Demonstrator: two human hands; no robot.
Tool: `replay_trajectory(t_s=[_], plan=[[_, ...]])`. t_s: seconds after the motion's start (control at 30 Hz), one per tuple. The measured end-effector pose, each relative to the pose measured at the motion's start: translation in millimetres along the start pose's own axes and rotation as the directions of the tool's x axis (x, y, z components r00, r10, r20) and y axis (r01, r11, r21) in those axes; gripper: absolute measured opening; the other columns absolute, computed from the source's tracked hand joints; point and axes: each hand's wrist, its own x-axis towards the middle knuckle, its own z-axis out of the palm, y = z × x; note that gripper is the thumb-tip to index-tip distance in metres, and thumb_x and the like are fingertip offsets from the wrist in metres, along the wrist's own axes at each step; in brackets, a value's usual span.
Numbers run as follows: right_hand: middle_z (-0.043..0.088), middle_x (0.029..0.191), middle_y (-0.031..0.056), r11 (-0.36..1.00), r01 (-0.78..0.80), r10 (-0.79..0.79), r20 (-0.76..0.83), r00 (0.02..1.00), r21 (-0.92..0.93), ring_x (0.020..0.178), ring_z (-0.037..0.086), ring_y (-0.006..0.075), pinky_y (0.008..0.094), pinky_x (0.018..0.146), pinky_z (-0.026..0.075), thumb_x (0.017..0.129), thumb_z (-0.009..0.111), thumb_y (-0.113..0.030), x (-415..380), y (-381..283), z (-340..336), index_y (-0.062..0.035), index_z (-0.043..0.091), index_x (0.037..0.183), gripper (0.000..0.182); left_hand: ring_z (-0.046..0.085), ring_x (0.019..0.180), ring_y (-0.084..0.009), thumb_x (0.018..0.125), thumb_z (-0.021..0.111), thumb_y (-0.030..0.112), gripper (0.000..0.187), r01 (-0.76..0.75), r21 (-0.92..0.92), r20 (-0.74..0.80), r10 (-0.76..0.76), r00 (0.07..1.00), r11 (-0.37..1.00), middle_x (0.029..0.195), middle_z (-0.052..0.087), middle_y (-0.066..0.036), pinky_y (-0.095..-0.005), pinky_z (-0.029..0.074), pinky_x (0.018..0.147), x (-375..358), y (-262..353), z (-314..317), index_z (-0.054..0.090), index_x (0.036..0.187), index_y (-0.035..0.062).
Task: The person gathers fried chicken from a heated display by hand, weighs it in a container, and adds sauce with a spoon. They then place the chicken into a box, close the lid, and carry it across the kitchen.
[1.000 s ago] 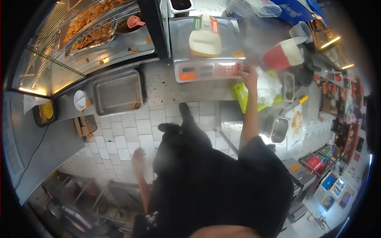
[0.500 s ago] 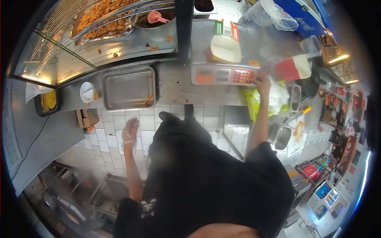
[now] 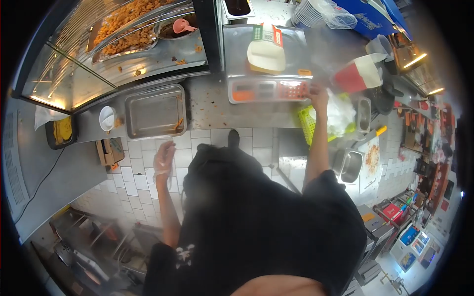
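Observation:
My right hand (image 3: 319, 94) reaches to the right end of the front panel of a kitchen scale (image 3: 269, 92), with its fingertips at the orange keypad. A paper food box (image 3: 266, 55) with green and red flaps stands on the scale's metal plate. In a clear plastic glove, my left hand (image 3: 164, 160) hangs over the tiled floor, holding nothing, its fingers loosely extended. Just beyond it, on the counter, lies a shallow metal tray (image 3: 154, 129) with a few crumbs.
Behind glass at upper left is a tray of fried pieces (image 3: 126, 29) and a pink scoop (image 3: 183, 25). A white cup (image 3: 106, 118) stands left of the metal tray. Near my right forearm are a green basket (image 3: 307, 123), a red-and-white carton (image 3: 358, 74) and a steel container (image 3: 350, 167).
The view has shifted slightly, so the counter items sit further left. My right hand stays at the scale's keypad. My left hand remains beside the tray, gloved and holding nothing.

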Motion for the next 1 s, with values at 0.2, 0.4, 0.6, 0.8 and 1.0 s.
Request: replay_trajectory(t_s=[0.2,0.4,0.6,0.8,1.0], plan=[[0.072,0.089,0.0122,1.0,-0.001,0.002,-0.04,0.999,0.02,0.082,0.069,0.0216,0.0342,0.076,0.055,0.057,0.085,-0.013,2.1,3.0,3.0,-0.0101,0.069,0.108,0.054,0.058,0.1,-0.015,0.096,0.06,0.025,0.032,0.039,-0.062,0.023,-0.038,0.999,0.997,0.11,0.063,-0.007,-0.0279,0.045,0.089,-12.2,0.6,5.3,0.057,0.121,0.0052],[0.071,0.09,0.0146,0.997,0.07,-0.071,-0.034,0.997,-0.026,0.086,0.068,0.0248,0.0361,0.076,0.052,0.059,0.088,-0.027,5.1,18.3,3.5,-0.0022,0.067,0.109,0.059,0.062,0.103,-0.0179,0.095,0.06,0.023,0.032,0.025,-0.107,-0.002,-0.025,1.0,0.994,0.111,0.066,-0.01,-0.0294,0.048,0.09,-16.1,2.2,7.3,0.058,0.121,0.0038],[0.065,0.108,0.0127,0.978,0.166,-0.131,-0.25,0.959,0.123,0.097,0.062,0.0221,0.0347,0.084,0.049,0.078,0.079,-0.029,-27.2,-30.0,17.0,-0.0016,0.062,0.114,0.049,0.064,0.105,-0.0209,0.094,0.062,0.027,0.033,-0.17,0.105,-0.114,0.182,0.977,0.98,0.113,0.067,-0.011,-0.0321,0.05,0.09,30.0,56.0,8.6,0.061,0.119,0.005],[0.066,0.097,0.0066,0.918,0.1,-0.01,-0.229,0.973,0.385,0.085,0.058,0.0133,0.028,0.075,0.046,0.091,0.066,-0.022,-154.4,-126.0,61.8,-0.0014,0.065,0.105,0.025,0.058,0.115,-0.0331,0.091,0.058,0.043,0.044,-0.392,0.485,-0.242,0.551,0.799,0.782,0.117,0.065,-0.014,-0.0404,0.046,0.094,187.0,167.9,-43.6,0.061,0.119,0.0093],[0.068,0.084,0.0095,0.928,0.091,-0.177,0.214,0.961,0.36,0.071,0.058,0.0161,0.0294,0.065,0.046,0.091,0.066,-0.016,-257.1,-171.8,106.2,0.0003,0.068,0.09,0.016,0.042,0.13,-0.0381,0.088,0.048,0.061,0.063,0.051,0.924,-0.213,0.401,0.891,0.378,0.14,0.049,-0.016,-0.0439,0.029,0.111,422.8,148.2,-105.3,0.053,0.133,0.0173]])
